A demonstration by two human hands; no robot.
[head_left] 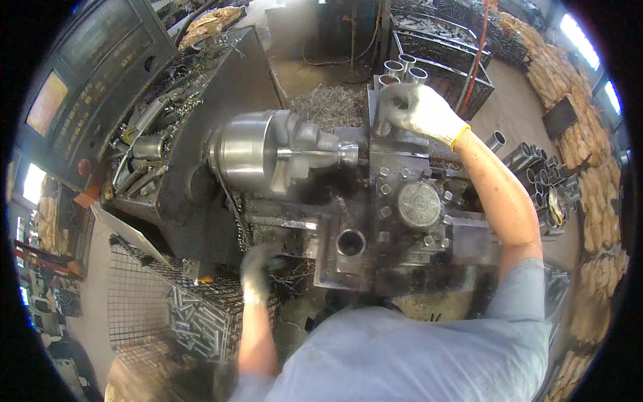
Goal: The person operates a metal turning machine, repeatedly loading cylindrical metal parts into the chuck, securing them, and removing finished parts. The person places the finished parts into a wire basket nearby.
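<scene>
My right hand (425,112), in a white glove with darkened fingers, curls around a short metal tube (381,124) standing at the far side of the lathe carriage. Several more open-ended tubes (416,74) stand just beyond it. My left hand (258,268), also gloved, is smeared by motion in front of the chuck, near a thin dark rod (236,218); its fingers do not show clearly. To the left of the carriage, the lathe chuck (249,149) has a short shiny metal piece (347,153) at its jaws.
A round-capped tool post (419,204) with several bolts sits on the carriage. Below left is a wire basket (137,305) of metal tubes. More tubes (529,161) stand at the right, and metal bins (445,63) lie beyond. Shavings (328,106) are heaped behind the chuck.
</scene>
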